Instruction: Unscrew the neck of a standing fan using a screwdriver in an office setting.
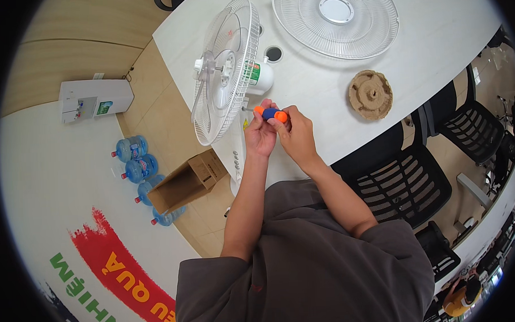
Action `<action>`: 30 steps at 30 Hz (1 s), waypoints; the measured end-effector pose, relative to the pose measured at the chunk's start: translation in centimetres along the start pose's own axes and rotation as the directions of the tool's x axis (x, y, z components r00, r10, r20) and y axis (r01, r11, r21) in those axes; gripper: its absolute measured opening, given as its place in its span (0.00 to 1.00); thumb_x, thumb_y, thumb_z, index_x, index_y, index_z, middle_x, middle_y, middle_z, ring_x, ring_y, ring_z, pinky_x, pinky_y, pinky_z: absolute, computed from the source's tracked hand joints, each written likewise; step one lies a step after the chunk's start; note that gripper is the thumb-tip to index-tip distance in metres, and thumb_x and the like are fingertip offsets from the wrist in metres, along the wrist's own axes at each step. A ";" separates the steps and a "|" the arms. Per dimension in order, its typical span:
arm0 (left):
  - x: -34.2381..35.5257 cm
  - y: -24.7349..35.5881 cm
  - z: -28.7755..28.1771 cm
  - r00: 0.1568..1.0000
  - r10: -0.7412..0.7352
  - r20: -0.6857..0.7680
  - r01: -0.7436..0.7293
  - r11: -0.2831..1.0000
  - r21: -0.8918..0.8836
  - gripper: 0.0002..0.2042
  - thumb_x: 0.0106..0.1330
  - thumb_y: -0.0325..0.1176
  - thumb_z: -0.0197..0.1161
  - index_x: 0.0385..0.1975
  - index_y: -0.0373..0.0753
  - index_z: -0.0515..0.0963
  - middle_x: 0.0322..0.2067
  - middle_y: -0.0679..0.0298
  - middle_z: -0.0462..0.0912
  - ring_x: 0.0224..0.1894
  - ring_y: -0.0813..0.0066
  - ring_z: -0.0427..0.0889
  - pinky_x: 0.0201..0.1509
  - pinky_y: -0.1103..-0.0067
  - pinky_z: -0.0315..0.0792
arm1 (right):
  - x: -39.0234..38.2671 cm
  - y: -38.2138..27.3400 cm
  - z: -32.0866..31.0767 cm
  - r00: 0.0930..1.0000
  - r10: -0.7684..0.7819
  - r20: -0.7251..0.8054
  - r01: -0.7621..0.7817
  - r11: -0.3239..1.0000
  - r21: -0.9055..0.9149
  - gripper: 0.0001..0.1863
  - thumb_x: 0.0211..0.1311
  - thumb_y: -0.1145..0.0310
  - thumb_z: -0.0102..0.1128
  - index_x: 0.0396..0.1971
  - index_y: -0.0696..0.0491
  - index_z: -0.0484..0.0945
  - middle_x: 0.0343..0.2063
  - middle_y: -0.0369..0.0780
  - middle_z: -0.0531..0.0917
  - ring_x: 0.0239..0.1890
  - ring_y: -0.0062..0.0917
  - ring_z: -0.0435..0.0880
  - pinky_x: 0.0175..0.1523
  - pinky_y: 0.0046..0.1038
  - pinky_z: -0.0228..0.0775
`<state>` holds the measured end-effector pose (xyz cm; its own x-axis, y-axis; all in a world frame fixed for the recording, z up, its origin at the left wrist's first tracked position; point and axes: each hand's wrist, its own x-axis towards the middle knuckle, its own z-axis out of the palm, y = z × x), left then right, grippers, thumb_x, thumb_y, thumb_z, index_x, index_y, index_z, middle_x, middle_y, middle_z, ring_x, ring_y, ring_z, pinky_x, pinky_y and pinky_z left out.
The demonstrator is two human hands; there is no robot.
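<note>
A screwdriver (271,113) with an orange and blue handle lies across both my hands, its thin shaft pointing left. My right hand (297,136) grips the handle's rear end. At the front of the handle, the fingers of my left hand (260,139) close around it. The shaft's tip is close to a white electric fan (215,97), beside the lower part behind its grille; whether it touches cannot be made out. Clear blades show in the fan's wire grille, and the white motor housing (262,78) sits behind. A control strip with several buttons (235,159) is near my left forearm.
The white table (318,102) holds a round front grille (298,23) at the back and a brown moulded-pulp piece (371,94) at right. Black mesh chairs (403,184) stand along its right edge. An open cardboard box (184,183) and blue water bottles (140,168) are on the floor at left.
</note>
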<state>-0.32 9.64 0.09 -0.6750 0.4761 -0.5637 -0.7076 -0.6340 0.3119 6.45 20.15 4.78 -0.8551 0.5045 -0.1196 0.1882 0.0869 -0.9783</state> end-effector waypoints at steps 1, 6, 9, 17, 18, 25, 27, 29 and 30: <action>0.1 0.2 -0.5 1.000 0.001 -0.002 -0.001 1.000 0.002 0.16 0.73 0.45 0.55 0.49 0.38 0.71 0.48 0.60 0.76 0.51 0.69 0.75 0.47 0.75 0.74 | 0.1 0.0 0.0 1.000 0.001 0.000 -0.001 1.000 0.003 0.14 0.55 0.75 0.65 0.43 0.59 0.77 0.32 0.46 0.76 0.26 0.42 0.78 0.35 0.37 0.73; 0.8 0.8 -1.7 0.979 0.023 -0.200 -0.001 0.994 0.107 0.19 0.74 0.41 0.53 0.57 0.36 0.69 0.48 0.60 0.77 0.53 0.63 0.76 0.60 0.70 0.73 | 0.7 0.2 -0.7 0.928 -0.372 0.001 0.369 0.919 -0.137 0.15 0.54 0.79 0.63 0.43 0.58 0.77 0.32 0.46 0.75 0.31 0.40 0.79 0.36 0.33 0.73; 0.6 0.7 -2.5 0.980 0.136 -0.144 -0.111 0.979 0.170 0.19 0.73 0.41 0.55 0.57 0.36 0.69 0.50 0.59 0.76 0.54 0.63 0.76 0.61 0.69 0.74 | 0.7 -0.7 -1.2 0.954 -0.299 0.011 0.299 0.954 -0.028 0.14 0.54 0.79 0.63 0.42 0.60 0.77 0.32 0.46 0.75 0.32 0.39 0.78 0.36 0.33 0.72; -0.4 0.6 0.8 0.982 0.100 -0.159 -0.095 0.995 0.035 0.16 0.73 0.39 0.55 0.52 0.33 0.71 0.50 0.58 0.75 0.53 0.66 0.76 0.60 0.69 0.73 | 0.3 -0.2 -0.2 0.988 -0.151 -0.033 0.148 0.986 -0.074 0.15 0.56 0.76 0.64 0.42 0.63 0.75 0.34 0.48 0.76 0.31 0.40 0.78 0.35 0.37 0.71; -0.4 0.7 1.4 0.952 0.080 -0.295 -0.064 0.996 0.061 0.16 0.74 0.38 0.54 0.52 0.32 0.70 0.50 0.58 0.75 0.52 0.66 0.76 0.60 0.69 0.73 | 0.3 -0.2 -0.4 0.978 -0.206 -0.045 0.199 0.971 -0.130 0.15 0.57 0.75 0.64 0.43 0.63 0.75 0.34 0.49 0.77 0.32 0.41 0.79 0.35 0.37 0.71; 0.7 0.6 -2.4 0.988 0.147 -0.054 -0.133 0.971 0.199 0.16 0.75 0.37 0.52 0.54 0.33 0.69 0.48 0.57 0.75 0.51 0.67 0.75 0.60 0.69 0.72 | 0.4 -0.7 -1.5 0.968 -0.224 0.110 0.229 0.973 -0.039 0.16 0.58 0.76 0.63 0.46 0.63 0.76 0.35 0.50 0.77 0.36 0.47 0.80 0.37 0.38 0.72; 0.7 -0.4 -2.1 0.982 0.175 -0.070 -0.162 0.973 0.162 0.15 0.75 0.38 0.53 0.53 0.33 0.70 0.47 0.57 0.76 0.51 0.67 0.76 0.58 0.69 0.73 | 0.3 -0.3 -1.0 0.989 -0.133 0.070 0.143 0.975 -0.169 0.14 0.58 0.76 0.63 0.44 0.62 0.77 0.37 0.50 0.76 0.36 0.46 0.79 0.39 0.39 0.72; 0.1 -0.8 -0.9 0.980 0.181 -0.078 -0.169 0.975 0.142 0.15 0.75 0.37 0.53 0.53 0.33 0.69 0.47 0.56 0.76 0.52 0.67 0.76 0.58 0.70 0.74 | 0.5 0.6 -0.6 0.992 -0.110 0.057 0.118 0.979 -0.168 0.14 0.56 0.77 0.63 0.43 0.62 0.77 0.38 0.50 0.76 0.36 0.46 0.78 0.40 0.40 0.72; -0.2 -0.8 -0.6 0.979 0.186 -0.086 -0.175 0.977 0.123 0.16 0.75 0.37 0.52 0.54 0.33 0.69 0.47 0.56 0.76 0.52 0.67 0.76 0.57 0.71 0.74 | 0.6 0.9 -0.4 0.995 -0.086 0.044 0.092 0.982 -0.167 0.13 0.55 0.77 0.64 0.42 0.61 0.77 0.39 0.50 0.76 0.37 0.45 0.78 0.42 0.40 0.71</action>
<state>0.51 9.73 -0.50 -0.7741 0.2955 -0.5598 -0.5991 -0.6277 0.4971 6.33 20.89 3.88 -0.8887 0.4565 -0.0424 0.1866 0.2757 -0.9430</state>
